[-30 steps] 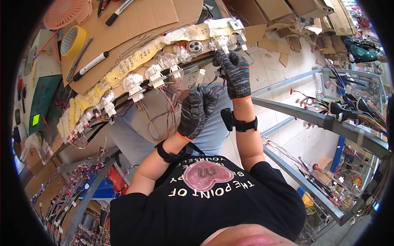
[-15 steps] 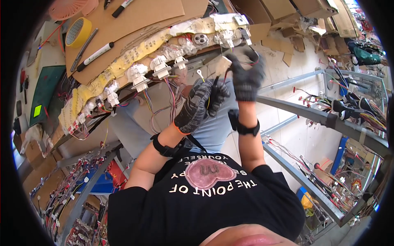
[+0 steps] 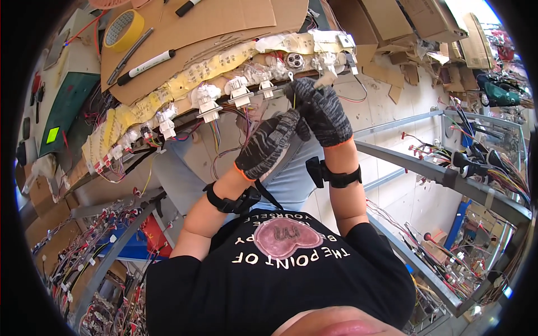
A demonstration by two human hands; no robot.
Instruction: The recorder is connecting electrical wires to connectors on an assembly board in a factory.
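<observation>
My left hand (image 3: 269, 143), in a dark grey knit glove with an orange cuff, is closed with its fingertips against those of my right hand (image 3: 325, 115), gloved alike. A thin yellow-green wire (image 3: 295, 101) shows between the fingertips, and a ring terminal (image 3: 291, 75) stands just above them. From the top of my right hand's curled fingers sticks a pale connector (image 3: 325, 80), partly hidden. Beyond the hands runs a board edge covered with yellowish labelled tape (image 3: 210, 66), carrying white connector sockets (image 3: 209, 105) with coloured wires hanging below.
A cardboard sheet (image 3: 218, 28) on the bench holds a yellow tape roll (image 3: 124, 31) and markers (image 3: 147, 67). Metal frame rails (image 3: 437, 168) with hanging wire harnesses (image 3: 471, 154) stand to the right. More harnesses (image 3: 78, 263) hang at lower left. Cardboard boxes (image 3: 414, 22) are stacked at far right.
My right hand has come down and left onto my left fingertips, its blur gone. The ring terminal has moved up and to the right. The bench has shifted slightly right in view.
</observation>
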